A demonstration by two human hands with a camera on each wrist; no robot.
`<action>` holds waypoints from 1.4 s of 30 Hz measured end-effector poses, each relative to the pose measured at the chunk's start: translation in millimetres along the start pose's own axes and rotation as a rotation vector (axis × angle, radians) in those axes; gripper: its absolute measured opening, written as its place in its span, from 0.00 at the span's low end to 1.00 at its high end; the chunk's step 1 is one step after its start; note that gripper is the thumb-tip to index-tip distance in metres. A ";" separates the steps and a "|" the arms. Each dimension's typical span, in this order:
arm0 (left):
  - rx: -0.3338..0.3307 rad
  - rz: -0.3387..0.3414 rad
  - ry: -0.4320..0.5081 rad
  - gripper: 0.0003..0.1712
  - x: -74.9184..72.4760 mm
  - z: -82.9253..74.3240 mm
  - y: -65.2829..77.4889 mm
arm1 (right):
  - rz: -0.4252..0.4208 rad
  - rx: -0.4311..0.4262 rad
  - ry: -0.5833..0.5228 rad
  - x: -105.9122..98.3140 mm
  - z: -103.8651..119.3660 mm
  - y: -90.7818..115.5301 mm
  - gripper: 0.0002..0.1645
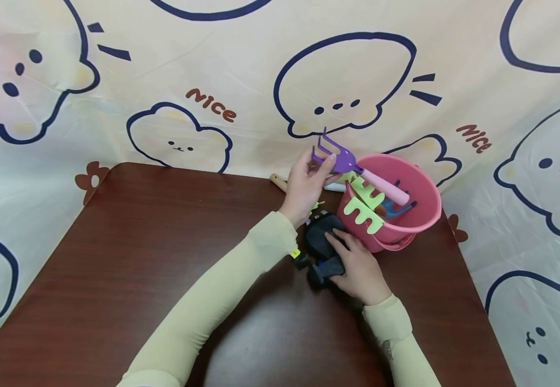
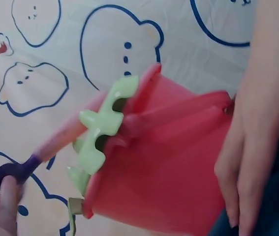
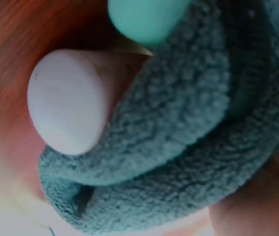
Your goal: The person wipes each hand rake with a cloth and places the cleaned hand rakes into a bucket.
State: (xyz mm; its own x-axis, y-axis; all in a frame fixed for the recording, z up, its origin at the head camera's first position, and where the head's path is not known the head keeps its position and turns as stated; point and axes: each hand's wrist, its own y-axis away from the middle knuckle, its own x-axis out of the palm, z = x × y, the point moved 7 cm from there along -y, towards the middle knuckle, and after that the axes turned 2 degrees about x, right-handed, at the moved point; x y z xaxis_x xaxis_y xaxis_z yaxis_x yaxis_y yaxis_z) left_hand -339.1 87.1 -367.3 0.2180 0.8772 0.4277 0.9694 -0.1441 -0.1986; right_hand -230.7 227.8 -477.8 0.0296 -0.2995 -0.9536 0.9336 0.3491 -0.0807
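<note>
A toy garden rake (image 1: 343,160), purple at the head with a pink handle, is pinched at its head by my left hand (image 1: 304,185). Its handle slants across the rim of a pink bucket (image 1: 406,231). Light green notched pieces (image 1: 364,215) hang over that rim, and a blue pronged tool (image 1: 392,209) lies inside. Beside the bucket, my right hand (image 1: 359,269) rests with extended fingers on a dark bundle (image 1: 323,236). The right wrist view shows grey-teal fleece (image 3: 169,123) close up, with a white rounded end (image 3: 70,103) and a teal rounded end (image 3: 146,17) next to it.
A brown wooden table (image 1: 164,258) stands against a cartoon-printed cloth (image 1: 251,64). Behind my left hand, near the back edge, lie a wooden handle (image 1: 278,182) and a pale bluish-white piece (image 1: 335,187), both partly hidden.
</note>
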 end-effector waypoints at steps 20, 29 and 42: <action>0.074 0.469 -0.612 0.33 34.3 10.4 4.0 | -0.002 0.004 -0.071 1.1 -13.5 -1.6 0.51; 0.238 0.374 -0.696 0.33 51.0 3.1 2.4 | -0.027 -0.013 -0.065 1.1 -10.8 -2.1 0.49; 0.297 0.290 -0.814 0.24 1.3 2.0 -6.3 | -0.021 -0.013 -0.071 1.5 -10.7 -3.0 0.50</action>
State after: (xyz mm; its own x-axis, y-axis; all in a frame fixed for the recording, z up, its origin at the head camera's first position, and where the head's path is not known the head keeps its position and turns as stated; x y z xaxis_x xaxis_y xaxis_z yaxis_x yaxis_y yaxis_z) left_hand -345.2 90.0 -367.3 0.1923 0.8934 -0.4060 0.7959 -0.3840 -0.4681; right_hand -237.2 235.7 -482.1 0.0353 -0.3689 -0.9288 0.9296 0.3533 -0.1050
